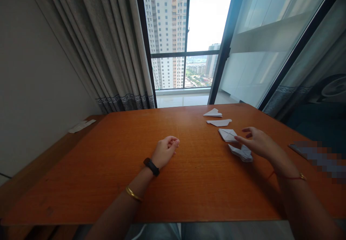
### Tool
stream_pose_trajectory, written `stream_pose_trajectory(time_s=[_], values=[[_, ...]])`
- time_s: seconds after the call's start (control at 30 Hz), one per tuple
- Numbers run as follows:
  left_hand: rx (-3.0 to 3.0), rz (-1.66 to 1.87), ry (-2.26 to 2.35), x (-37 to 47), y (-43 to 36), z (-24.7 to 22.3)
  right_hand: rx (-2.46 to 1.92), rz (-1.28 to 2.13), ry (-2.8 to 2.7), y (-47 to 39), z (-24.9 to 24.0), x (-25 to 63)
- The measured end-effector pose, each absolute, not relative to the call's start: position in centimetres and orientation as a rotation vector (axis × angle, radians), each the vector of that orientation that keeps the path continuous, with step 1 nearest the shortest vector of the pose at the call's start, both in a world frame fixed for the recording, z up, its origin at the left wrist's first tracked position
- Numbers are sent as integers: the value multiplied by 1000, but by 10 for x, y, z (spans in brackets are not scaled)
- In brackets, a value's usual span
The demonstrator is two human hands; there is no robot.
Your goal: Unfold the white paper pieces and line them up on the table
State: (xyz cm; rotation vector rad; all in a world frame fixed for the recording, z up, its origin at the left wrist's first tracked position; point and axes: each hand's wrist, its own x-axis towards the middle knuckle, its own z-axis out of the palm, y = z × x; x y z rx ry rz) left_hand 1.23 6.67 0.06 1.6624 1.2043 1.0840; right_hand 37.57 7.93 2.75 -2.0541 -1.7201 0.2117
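Note:
My left hand (165, 151) rests on the wooden table (113, 182), its fingers curled loosely with nothing visible in them. Over on the right, my right hand (258, 141) hovers with thumb and fingers apart. Its thumb tip overlaps the edge of a flat, square folded paper (227, 134); whether they touch I cannot tell. Below that hand lies a folded paper shape with raised points (240, 153), partly hidden by it. Farther back are a long, narrow folded paper (219, 123) and a paper plane (213, 113). All these papers are white.
A flat pale strip (81, 126) lies by the left wall. A dark-edged object, mostly blurred out, is at the table's right side (297, 151). Behind the table are a grey curtain (108, 52) and a framed window; a fan (335, 87) stands at the right.

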Motion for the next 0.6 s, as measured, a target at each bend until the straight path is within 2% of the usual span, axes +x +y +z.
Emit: stream_pose_trajectory(time_s=[0.13,0.27,0.43,0.6], values=[[1776,998,1215,11,66,0,-1741,305,-2090,70,45,287],[1954,815,1195,8,66,1,-1491,315,-2339,54,32,215],[2215,647,1236,7,62,0,-1206,213,-2482,39,-4,194],[2378,539,1165,13,50,6,-1137,244,-2431,39,-16,199]])
